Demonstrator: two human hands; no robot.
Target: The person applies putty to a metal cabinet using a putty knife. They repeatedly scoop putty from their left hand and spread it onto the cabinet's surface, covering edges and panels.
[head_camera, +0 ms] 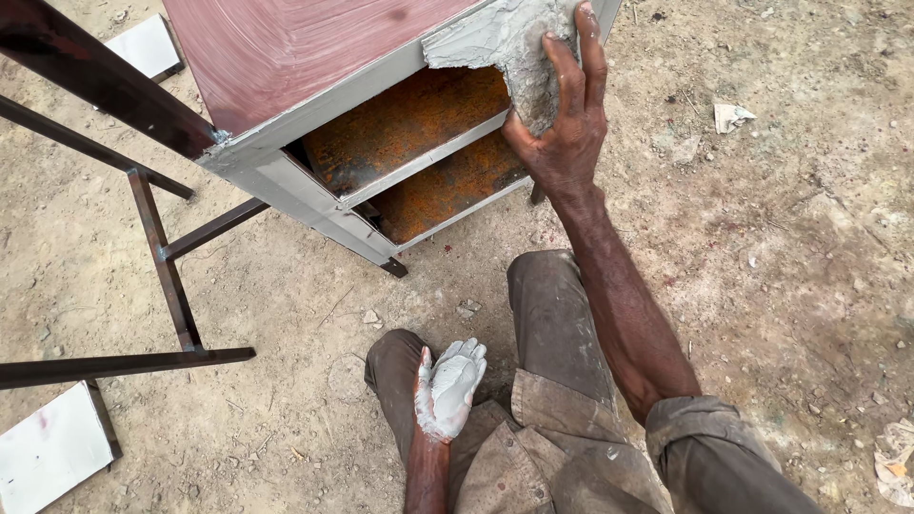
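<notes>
We see a metal cabinet (314, 86) with a matt, streaky red-brown top, grey edges and rough orange rusted shelves (405, 124). Our right hand (562, 124) presses coarse grey putty (505, 43) on its corner; our left hand (447, 385) is coated in chalky pale paste. The ground (790, 247) is dry, gritty dirt.

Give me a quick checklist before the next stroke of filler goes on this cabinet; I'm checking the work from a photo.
1. Right hand pressed on the grey filler patch at the cabinet's front corner: ok.
2. Left hand open, palm up, coated in pale filler: ok.
3. Metal cabinet lying on the dirt ground, resting steady: cannot tell.
4. Rusty shelves inside free of filler: ok.
5. Filler spread even: not ok, patch is rough and ragged-edged.
6. Dark metal frame apart from the working corner: ok.
</notes>
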